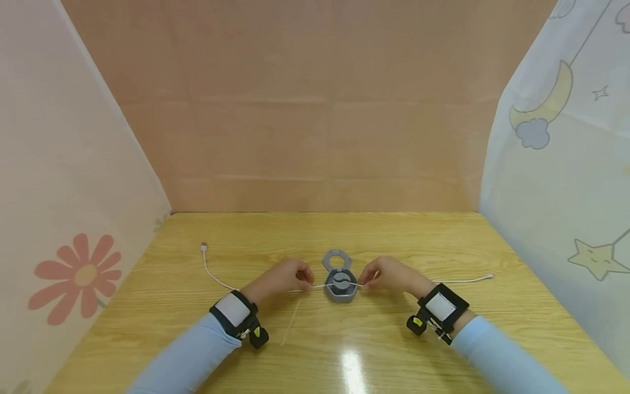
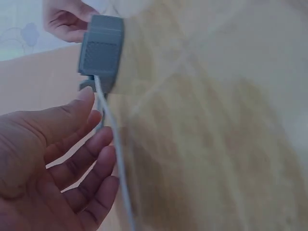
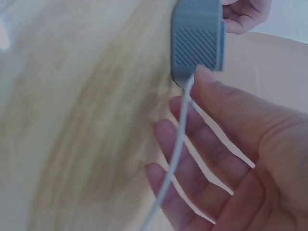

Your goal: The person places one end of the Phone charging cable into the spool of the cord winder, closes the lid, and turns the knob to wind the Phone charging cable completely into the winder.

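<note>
Head view showed a smooth, pale wooden table with visible grain [image 1: 197,350], glossy enough to catch a light reflection near the front edge. At its middle sat a small grey plastic cable winder with a hexagonal body and a hexagonal loop on its far side [image 1: 340,284]. A thin white charging cable [image 1: 211,273] ran through the winder's round centre, one plug end lying out to the left, the other out to the right. The left hand [image 1: 283,280] sat just beside the winder's left side, the right hand [image 1: 391,275] just beside its right side, both at the cable where it left the body.

Left wrist view: fingers [image 2: 82,159] were straight and relaxed, slightly spread, thumb tip at the cable close to the winder's ribbed side wall; nothing was clasped. Right wrist view: same picture mirrored, fingers [image 3: 192,168] extended and loose, cable lying across them, thumb tip touching the cable beside the diagonal-ribbed grey wall. Whether either thumb actually pinched the cable could not be told.

Both wrists carried black straps with white patches. Pale blue sleeves covered both forearms. Peach cloth backdrop behind; flower-print cloth left, moon-and-star cloth right.
</note>
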